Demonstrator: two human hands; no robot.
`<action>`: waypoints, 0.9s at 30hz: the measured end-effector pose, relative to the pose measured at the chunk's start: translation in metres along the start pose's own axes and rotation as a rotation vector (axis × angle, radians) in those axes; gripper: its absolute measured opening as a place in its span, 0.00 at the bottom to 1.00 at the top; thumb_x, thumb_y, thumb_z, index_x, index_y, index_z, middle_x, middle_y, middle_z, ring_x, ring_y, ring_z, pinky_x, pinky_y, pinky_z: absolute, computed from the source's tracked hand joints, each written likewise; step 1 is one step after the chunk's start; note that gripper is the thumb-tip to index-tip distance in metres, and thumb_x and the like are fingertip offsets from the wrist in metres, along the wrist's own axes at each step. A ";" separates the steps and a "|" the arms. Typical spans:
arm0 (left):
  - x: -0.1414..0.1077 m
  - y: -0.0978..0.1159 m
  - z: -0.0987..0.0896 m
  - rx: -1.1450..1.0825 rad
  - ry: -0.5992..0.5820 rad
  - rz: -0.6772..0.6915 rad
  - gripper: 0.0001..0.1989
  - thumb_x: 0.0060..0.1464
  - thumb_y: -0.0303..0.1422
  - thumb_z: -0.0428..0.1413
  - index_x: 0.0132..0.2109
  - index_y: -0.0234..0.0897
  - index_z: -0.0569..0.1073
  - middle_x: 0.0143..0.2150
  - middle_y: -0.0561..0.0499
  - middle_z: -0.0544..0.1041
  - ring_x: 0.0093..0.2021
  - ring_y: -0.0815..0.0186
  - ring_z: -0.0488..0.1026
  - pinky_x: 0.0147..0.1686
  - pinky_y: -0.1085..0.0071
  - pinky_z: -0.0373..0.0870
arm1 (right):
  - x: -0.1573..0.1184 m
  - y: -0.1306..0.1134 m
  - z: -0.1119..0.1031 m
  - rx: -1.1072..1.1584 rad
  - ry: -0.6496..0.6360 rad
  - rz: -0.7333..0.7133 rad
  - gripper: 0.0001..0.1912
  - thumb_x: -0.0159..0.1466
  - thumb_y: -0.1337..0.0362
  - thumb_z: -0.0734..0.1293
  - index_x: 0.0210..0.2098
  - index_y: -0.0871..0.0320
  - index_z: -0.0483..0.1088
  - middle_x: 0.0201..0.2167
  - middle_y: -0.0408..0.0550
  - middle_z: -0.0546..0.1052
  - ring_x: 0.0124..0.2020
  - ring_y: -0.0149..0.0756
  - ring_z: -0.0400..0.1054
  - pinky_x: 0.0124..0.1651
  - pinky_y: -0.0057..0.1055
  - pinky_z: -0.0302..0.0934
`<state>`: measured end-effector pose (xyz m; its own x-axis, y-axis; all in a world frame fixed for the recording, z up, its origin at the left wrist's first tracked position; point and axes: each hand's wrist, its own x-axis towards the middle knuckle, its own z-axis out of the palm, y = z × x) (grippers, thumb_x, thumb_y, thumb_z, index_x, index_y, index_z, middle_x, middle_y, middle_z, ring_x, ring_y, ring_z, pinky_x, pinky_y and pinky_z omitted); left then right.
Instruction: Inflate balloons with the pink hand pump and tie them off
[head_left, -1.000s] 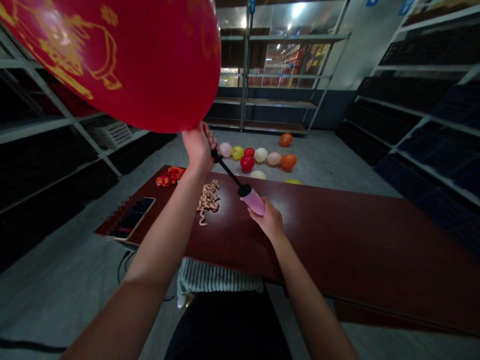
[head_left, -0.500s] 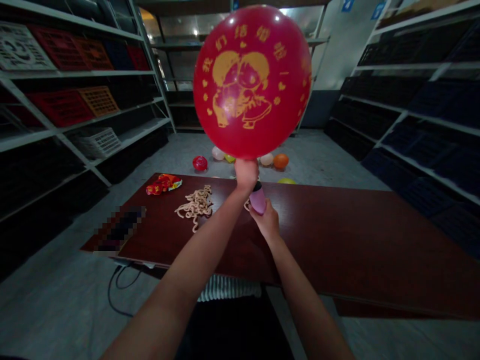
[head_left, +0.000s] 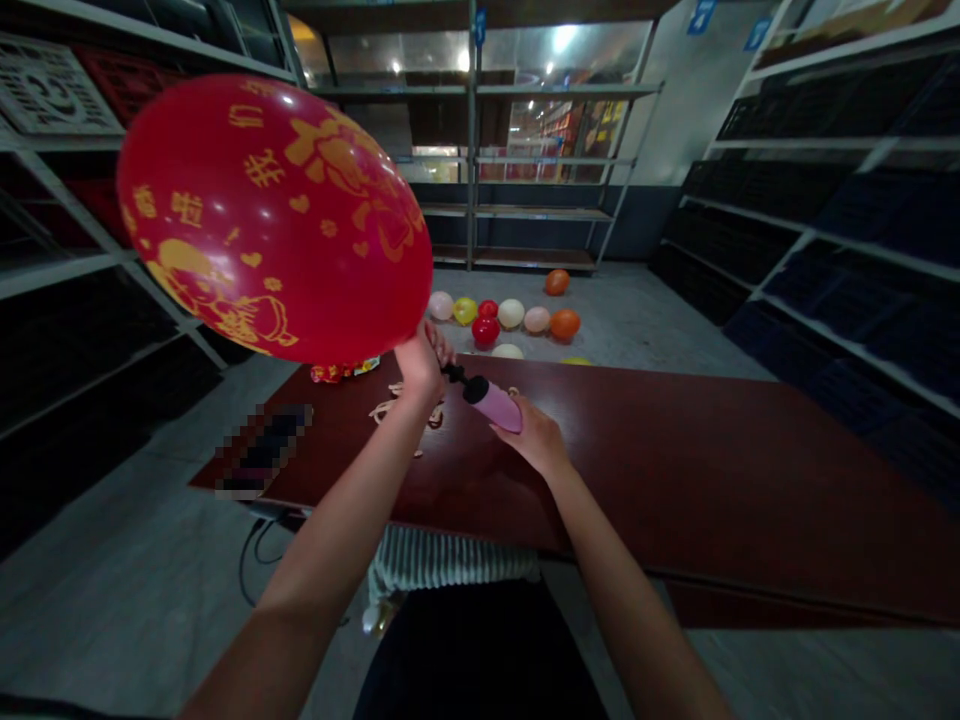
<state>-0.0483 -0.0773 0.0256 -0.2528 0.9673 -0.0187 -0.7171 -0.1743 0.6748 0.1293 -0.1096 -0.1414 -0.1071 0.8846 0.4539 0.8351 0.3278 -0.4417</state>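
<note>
**Holding a red balloon [head_left: 274, 220] on a hand pump [head_left: 495, 404] above the table [head_left: 712, 470]**

The left hand [head_left: 420, 365] is closing around the neck of the inflated balloon, directly above the table's far edge, and is gripping it at the black nozzle [head_left: 454, 373] of the pump. The balloon is tilting up and left from that hand, and its gold print is facing the camera. The right hand [head_left: 536, 437] is holding the pink pump barrel just above the tabletop. On the table, left of the hands, a tangle of uninflated balloons [head_left: 401, 412] is lying partly hidden behind the left forearm, with a red packet [head_left: 337, 372] beyond it. A smartphone [head_left: 262, 452] is lying near the table's left edge, pixelated. Beyond the table, inflated balloons [head_left: 510, 315] are resting on the floor.
</note>
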 end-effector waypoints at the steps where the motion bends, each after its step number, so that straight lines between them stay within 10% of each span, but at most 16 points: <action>1: 0.000 0.009 -0.007 -0.011 0.003 0.024 0.26 0.67 0.33 0.53 0.22 0.39 0.50 0.14 0.60 0.48 0.11 0.74 0.47 0.15 0.74 0.48 | 0.000 -0.001 -0.001 -0.009 -0.015 -0.018 0.32 0.61 0.53 0.74 0.62 0.54 0.67 0.62 0.56 0.74 0.55 0.52 0.76 0.54 0.44 0.71; 8: 0.007 0.069 -0.047 -0.015 0.019 0.130 0.30 0.68 0.46 0.53 0.23 0.39 0.49 0.13 0.60 0.48 0.12 0.74 0.46 0.15 0.75 0.51 | 0.000 -0.007 -0.004 -0.025 -0.080 -0.108 0.30 0.61 0.55 0.74 0.60 0.55 0.69 0.56 0.56 0.78 0.53 0.51 0.76 0.53 0.43 0.71; 14: -0.001 0.093 -0.031 0.011 -0.011 0.237 0.33 0.68 0.51 0.50 0.22 0.38 0.47 0.13 0.60 0.47 0.12 0.75 0.44 0.15 0.75 0.51 | -0.001 -0.005 0.001 -0.013 -0.053 -0.120 0.28 0.61 0.53 0.74 0.58 0.55 0.70 0.53 0.55 0.80 0.48 0.48 0.78 0.48 0.40 0.71; 21: 0.011 0.054 0.033 0.070 -0.120 0.265 0.32 0.69 0.50 0.49 0.21 0.38 0.51 0.13 0.60 0.48 0.12 0.74 0.45 0.14 0.75 0.48 | -0.002 0.009 0.003 0.010 0.143 -0.007 0.27 0.63 0.52 0.71 0.57 0.58 0.70 0.46 0.55 0.82 0.43 0.46 0.79 0.43 0.35 0.69; 27: 0.038 -0.020 0.070 0.212 -0.198 0.148 0.28 0.70 0.42 0.50 0.22 0.40 0.52 0.12 0.60 0.50 0.10 0.74 0.47 0.13 0.74 0.46 | 0.001 0.013 0.004 0.019 0.182 0.135 0.24 0.63 0.45 0.70 0.49 0.56 0.71 0.36 0.50 0.83 0.34 0.46 0.79 0.33 0.31 0.63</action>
<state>0.0021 -0.0241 0.0634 -0.1979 0.9551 0.2206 -0.5257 -0.2934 0.7985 0.1382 -0.1032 -0.1503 0.1060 0.8470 0.5210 0.8245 0.2180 -0.5221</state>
